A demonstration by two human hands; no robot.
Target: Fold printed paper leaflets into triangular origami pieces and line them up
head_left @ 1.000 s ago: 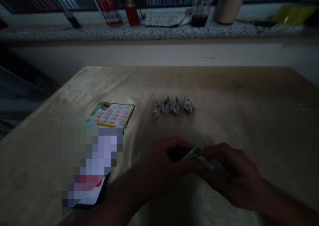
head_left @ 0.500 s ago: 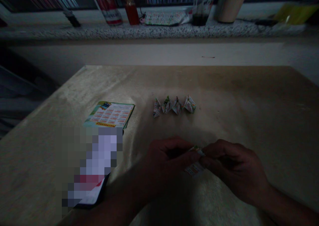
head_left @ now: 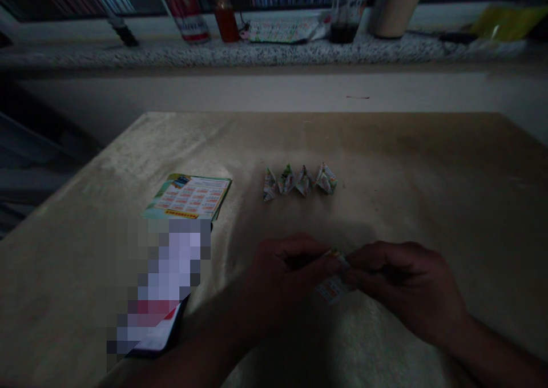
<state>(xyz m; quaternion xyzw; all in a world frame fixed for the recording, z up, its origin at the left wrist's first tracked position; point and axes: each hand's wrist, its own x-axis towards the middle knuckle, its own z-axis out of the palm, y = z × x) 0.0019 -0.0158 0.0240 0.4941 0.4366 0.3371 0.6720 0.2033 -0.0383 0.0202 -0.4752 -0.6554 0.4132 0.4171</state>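
Observation:
Between my two hands, above the near part of the table, is a small folded piece of printed paper [head_left: 333,290]. My left hand [head_left: 291,274] pinches it from the left, thumb on top. From the right, the fingertips of my right hand [head_left: 398,285] are closed on its other edge. The fingers cover much of the paper, so its exact folds are hidden. Beyond my hands, several small folded paper pieces [head_left: 304,181] stand in a row, with pointed tips up. To the left lies a stack of printed calendar cards [head_left: 190,197].
A phone [head_left: 166,296], partly blurred out, lies on the table [head_left: 406,165] by my left forearm. Along the speckled windowsill [head_left: 274,56] behind stand a red can [head_left: 187,12], a bottle with orange-red contents [head_left: 226,23], a glass with dark liquid [head_left: 343,29] and a beige cylinder [head_left: 396,8].
My right hand has shifted very slightly and the paper's lower part has tilted a little. Both hands keep their pinch on it; everything else is the same.

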